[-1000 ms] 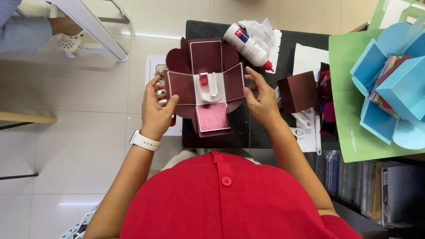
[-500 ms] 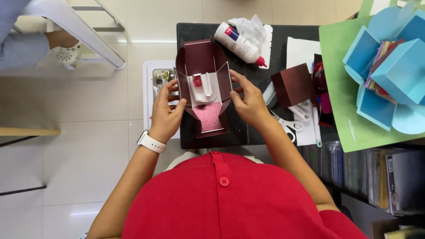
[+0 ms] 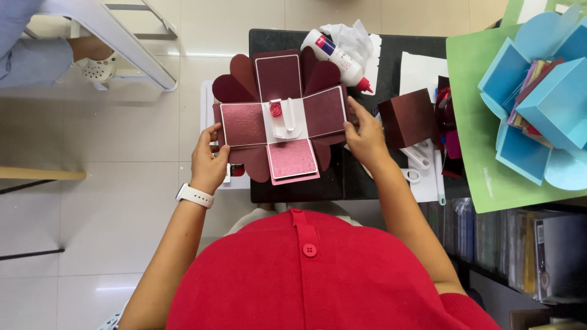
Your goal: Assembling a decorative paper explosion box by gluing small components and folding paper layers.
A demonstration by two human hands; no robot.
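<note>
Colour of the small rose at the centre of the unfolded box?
Red, a small rolled paper rose on the white centre of the maroon unfolded box. Head view.

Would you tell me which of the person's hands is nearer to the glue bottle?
Right. The right hand sits just below the glue bottle, holding the unfolded maroon box's right flap; the left hand holds the far left flap.

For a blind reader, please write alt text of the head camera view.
A person in a red top holds an unfolded maroon paper box flat over a black table, left hand and right hand gripping its side flaps. A glue bottle, scissors and a blue paper box lie nearby.
</note>
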